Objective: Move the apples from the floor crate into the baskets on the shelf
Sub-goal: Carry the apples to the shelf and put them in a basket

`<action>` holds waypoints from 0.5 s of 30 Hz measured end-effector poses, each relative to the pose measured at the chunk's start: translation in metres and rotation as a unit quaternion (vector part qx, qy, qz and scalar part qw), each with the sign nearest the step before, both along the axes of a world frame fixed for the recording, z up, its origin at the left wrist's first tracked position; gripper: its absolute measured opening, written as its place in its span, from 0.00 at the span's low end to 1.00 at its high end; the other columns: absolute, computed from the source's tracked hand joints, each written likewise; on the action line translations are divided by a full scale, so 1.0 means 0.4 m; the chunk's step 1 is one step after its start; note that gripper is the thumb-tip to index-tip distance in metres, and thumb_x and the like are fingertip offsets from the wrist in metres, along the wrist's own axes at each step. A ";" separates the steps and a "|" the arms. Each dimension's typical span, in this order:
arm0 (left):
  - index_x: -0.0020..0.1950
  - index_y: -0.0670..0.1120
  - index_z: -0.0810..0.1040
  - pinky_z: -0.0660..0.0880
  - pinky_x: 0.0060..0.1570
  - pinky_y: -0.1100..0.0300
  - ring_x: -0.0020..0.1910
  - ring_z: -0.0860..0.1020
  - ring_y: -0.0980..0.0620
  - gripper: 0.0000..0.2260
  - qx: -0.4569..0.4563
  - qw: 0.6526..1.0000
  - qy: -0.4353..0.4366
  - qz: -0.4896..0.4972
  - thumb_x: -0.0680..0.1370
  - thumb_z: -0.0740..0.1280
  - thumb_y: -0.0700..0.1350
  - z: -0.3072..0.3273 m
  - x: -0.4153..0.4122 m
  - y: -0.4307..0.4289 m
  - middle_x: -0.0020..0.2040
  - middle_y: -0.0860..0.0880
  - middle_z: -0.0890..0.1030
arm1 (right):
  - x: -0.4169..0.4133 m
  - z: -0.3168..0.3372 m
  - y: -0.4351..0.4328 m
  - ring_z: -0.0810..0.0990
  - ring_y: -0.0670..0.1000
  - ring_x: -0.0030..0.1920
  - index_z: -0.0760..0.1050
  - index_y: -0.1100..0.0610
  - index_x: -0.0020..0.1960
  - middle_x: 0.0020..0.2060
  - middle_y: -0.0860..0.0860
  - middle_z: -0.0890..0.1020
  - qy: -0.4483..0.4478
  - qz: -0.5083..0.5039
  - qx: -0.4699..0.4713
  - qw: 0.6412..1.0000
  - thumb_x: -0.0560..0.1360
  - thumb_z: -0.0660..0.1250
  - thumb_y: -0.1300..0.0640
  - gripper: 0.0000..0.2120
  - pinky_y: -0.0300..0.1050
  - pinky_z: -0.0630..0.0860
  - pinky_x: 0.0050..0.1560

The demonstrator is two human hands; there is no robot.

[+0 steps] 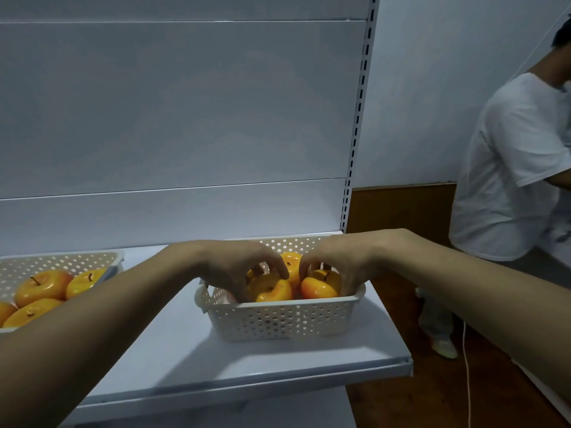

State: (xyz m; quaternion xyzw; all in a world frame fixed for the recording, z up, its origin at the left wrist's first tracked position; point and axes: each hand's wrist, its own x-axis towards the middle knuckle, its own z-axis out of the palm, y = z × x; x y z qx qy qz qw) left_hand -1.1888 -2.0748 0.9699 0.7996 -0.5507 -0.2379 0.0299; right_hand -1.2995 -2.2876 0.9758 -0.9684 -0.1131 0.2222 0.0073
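Note:
A white perforated basket (279,319) stands on the white shelf (173,350), right of centre. Both my hands reach into it. My left hand (234,267) curls over a yellow-orange apple (273,291) at the basket's front. My right hand (336,264) wraps around another apple (319,287) at the basket's right side. A third apple (292,263) shows between my hands, further back. A second white basket (58,262) at the far left holds several apples (43,287). The floor crate is out of view.
The shelf's white back panel (185,118) rises behind the baskets, with a slotted upright (358,118) at its right. A person in a white shirt (513,168) stands at the right on the brown floor (417,396). A white cable (466,366) hangs there.

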 end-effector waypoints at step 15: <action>0.70 0.60 0.74 0.78 0.58 0.59 0.62 0.78 0.56 0.27 -0.058 0.996 -0.067 -0.018 0.73 0.77 0.49 -0.031 -0.021 0.014 0.67 0.56 0.76 | -0.007 0.005 0.022 0.70 0.50 0.60 0.65 0.44 0.73 0.68 0.49 0.72 0.010 0.008 -0.019 1.000 0.73 0.76 0.59 0.34 0.45 0.72 0.52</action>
